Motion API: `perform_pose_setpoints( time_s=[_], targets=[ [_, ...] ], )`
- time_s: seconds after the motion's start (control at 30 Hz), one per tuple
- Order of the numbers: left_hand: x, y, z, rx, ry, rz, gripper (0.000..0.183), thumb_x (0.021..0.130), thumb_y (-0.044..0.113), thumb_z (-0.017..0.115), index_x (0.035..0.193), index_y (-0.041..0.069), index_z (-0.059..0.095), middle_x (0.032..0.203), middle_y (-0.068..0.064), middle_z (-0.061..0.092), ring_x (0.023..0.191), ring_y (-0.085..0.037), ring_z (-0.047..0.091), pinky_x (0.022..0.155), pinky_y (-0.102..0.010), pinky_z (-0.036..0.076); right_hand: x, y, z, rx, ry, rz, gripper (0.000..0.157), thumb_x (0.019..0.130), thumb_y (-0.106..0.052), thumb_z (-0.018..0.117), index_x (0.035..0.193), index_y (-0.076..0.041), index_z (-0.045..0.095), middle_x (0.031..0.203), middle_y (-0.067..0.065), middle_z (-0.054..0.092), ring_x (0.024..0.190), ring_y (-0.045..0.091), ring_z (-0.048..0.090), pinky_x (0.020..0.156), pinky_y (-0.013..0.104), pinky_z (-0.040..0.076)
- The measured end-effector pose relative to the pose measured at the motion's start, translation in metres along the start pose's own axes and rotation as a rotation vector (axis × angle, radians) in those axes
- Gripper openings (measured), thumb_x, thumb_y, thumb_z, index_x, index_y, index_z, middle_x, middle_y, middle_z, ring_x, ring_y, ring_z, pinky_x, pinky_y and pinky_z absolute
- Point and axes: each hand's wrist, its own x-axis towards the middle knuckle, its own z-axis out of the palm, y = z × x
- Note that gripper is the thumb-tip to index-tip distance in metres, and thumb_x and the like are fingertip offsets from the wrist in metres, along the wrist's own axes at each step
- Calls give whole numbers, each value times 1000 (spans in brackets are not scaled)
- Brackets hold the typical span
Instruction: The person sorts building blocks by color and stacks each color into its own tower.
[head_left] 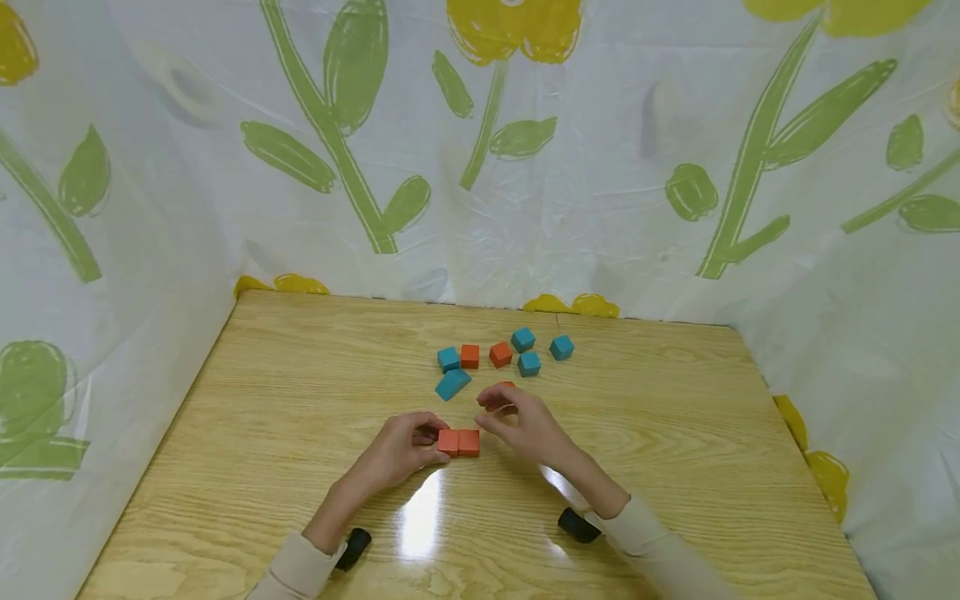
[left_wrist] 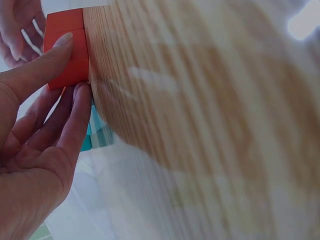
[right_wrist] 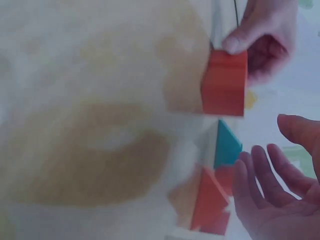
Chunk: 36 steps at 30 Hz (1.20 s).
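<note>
Two red blocks stand side by side on the wooden table, a left red block (head_left: 447, 442) and a right red block (head_left: 469, 442). My left hand (head_left: 402, 450) pinches the left one, its thumb pressed on the near face in the left wrist view and its fingers at the far side. To the right of the pair, my right hand (head_left: 522, 423) hovers with fingers loosely bent and nothing between them. Behind that hand, mostly hidden in the head view, is another red block (head_left: 507, 384). The right wrist view shows a red block with a pointed outline (right_wrist: 206, 202) beside the right fingers.
Farther back lie several blue cubes, one of them a blue cube (head_left: 562, 347) at the right. Among them are a red cube (head_left: 469, 357) and another red cube (head_left: 501, 354). A blue wedge-like block (head_left: 453, 384) lies nearer. Flower-patterned cloth (head_left: 600, 208) surrounds the table (head_left: 300, 375).
</note>
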Motion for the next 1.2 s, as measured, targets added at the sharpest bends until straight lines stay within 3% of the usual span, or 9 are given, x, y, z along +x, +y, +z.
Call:
perform_pose_setpoints(
  time_s=[0.2,0.43,0.6,0.8,1.0,1.2],
  targets=[
    [-1,-1,0,-10,-1,-4,27,88,2,80,113,-3,70,112,-13,69,103,-30,70,89,-32,59,16,2,-13,-50,58,-53,28,97,-7,73,119,7,64,112,21,70,96,27,71,86,39,60],
    [-3,0,0,-18,-2,-14,28,89,2,80,114,-3,70,113,-13,69,104,-30,70,89,-32,58,34,10,-23,-100,102,-65,27,97,-5,72,119,8,63,115,24,67,102,34,67,88,44,59],
    [-3,0,0,-28,-6,-16,28,89,3,80,114,-3,70,113,-13,69,104,-30,69,90,-33,58,47,12,-29,-122,129,-56,28,97,-4,71,120,9,62,113,25,65,103,40,64,89,51,57],
    [-3,1,1,-25,-10,-16,28,89,2,79,114,-3,70,114,-13,69,105,-31,69,90,-32,58,59,16,-34,-231,155,-21,33,95,-3,74,124,9,63,118,23,66,108,38,63,92,52,56],
    [-2,2,1,-16,-6,-18,28,88,2,80,114,-2,70,113,-13,69,105,-31,69,90,-31,58,68,22,-36,-359,128,-11,37,93,-6,76,126,8,64,127,23,63,114,41,59,91,51,55],
    [-2,1,0,-8,-7,-10,29,89,4,80,115,-3,69,114,-13,69,105,-31,69,90,-30,58,74,29,-37,-433,38,37,41,92,-5,77,129,6,64,131,23,61,117,41,54,92,50,53]
  ],
)
